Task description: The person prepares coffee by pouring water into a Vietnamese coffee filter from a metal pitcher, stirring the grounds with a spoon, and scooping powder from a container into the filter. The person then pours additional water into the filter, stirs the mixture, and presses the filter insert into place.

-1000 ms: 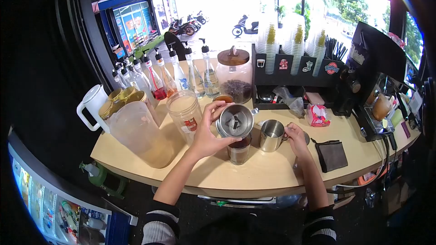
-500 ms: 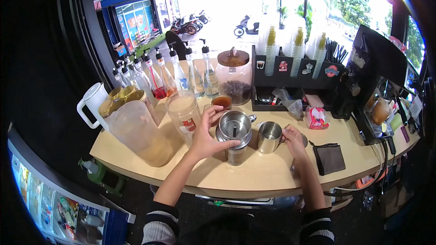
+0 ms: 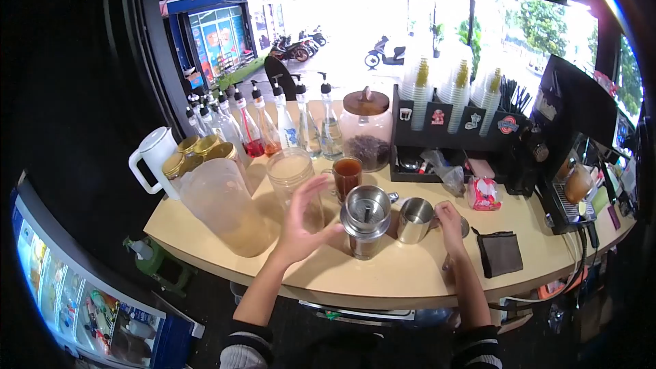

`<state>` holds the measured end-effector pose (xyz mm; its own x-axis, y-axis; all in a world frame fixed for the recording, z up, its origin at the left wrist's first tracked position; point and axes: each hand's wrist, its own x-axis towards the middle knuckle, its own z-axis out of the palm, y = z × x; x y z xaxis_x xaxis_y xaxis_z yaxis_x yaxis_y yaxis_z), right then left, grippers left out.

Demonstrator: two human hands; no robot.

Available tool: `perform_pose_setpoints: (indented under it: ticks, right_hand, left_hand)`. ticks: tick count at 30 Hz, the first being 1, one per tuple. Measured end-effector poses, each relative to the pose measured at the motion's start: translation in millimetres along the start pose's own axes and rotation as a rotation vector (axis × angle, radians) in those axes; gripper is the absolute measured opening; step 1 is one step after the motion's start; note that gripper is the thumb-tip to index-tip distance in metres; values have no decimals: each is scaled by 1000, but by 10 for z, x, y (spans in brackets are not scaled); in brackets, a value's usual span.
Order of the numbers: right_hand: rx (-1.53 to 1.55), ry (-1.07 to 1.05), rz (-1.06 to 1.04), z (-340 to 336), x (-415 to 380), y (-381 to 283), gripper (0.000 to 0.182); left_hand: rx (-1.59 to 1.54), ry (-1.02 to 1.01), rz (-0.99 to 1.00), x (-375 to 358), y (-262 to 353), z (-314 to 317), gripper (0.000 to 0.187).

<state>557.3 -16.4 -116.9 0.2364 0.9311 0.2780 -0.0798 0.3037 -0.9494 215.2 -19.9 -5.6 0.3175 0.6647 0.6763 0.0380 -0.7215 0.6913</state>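
Observation:
My left hand (image 3: 301, 227) is open, its thumb and fingers spread just left of a metal drip coffee filter (image 3: 366, 213). The filter sits on a clear glass (image 3: 363, 246), its top uncovered. To its right stands a small steel milk pitcher (image 3: 415, 221) on the counter. My right hand (image 3: 449, 224) is closed, its fingertips at the pitcher's handle. Behind the filter is a glass mug (image 3: 348, 179) of reddish-brown drink. A clear lidless jar (image 3: 290, 164) stands behind my left hand, partly hidden by it.
A large cloudy plastic jug (image 3: 222, 198) and a white pitcher (image 3: 154, 154) stand left. Pump bottles (image 3: 287, 123) and a jar of dark contents (image 3: 367, 140) line the back. Right are a cup rack (image 3: 444, 147), a dark cloth (image 3: 499, 254) and an espresso machine (image 3: 572, 184).
My left hand has let go of the drip filter and drawn back to the left, fingers spreading. My right hand stays beside the milk pitcher. The whole view has shifted slightly.

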Motion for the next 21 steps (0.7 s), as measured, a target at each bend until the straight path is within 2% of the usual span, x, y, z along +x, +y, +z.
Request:
perform_pose_setpoints:
  ticks: [2, 3, 5, 6, 8, 10, 12, 14, 15, 18, 19, 21]
  right_hand:
    - [-34, 12, -16, 8, -26, -12, 12]
    - [-64, 99, -117, -17, -24, 22, 12]
    - [-126, 228, -282, -174, 87, 71, 8]
    - [-158, 275, -341, -225, 155, 91, 8]
    - [-170, 253, -429, -48, 182, -328, 8]
    - [-97, 179, -476, 374, 152, -850, 11]
    - [-194, 22, -527, 826, 97, -1310, 12]
    - [-302, -193, -579, 1219, 116, -1531, 9]
    - [-411, -284, -613, 1403, 95, -1635, 8]
    - [-596, -514, -761, 1925, 38, -1812, 8]
    - [-604, -508, -757, 2057, 49, -1802, 8]
    - [-687, -669, -687, 2270, 81, -1710, 14]
  left_hand:
    - [-102, 246, 24, -126, -33, -242, 70]
    - [-93, 256, 23, -199, -115, -363, 70]
    - [78, 416, 120, -325, -381, -594, 66]
    - [92, 432, 120, -377, -462, -625, 66]
    - [301, 460, 18, -458, -595, -520, 76]
    - [371, 478, -60, -480, -679, -315, 83]
    - [427, 486, -132, -512, -840, -218, 91]
    - [294, 376, -321, -522, -1085, -206, 102]
    - [184, 254, -429, -478, -1131, -293, 100]
    - [8, 289, -361, -465, -1022, -278, 96]
    - [0, 282, -360, -474, -1071, -281, 96]
    - [36, 293, -249, -553, -1184, -278, 97]
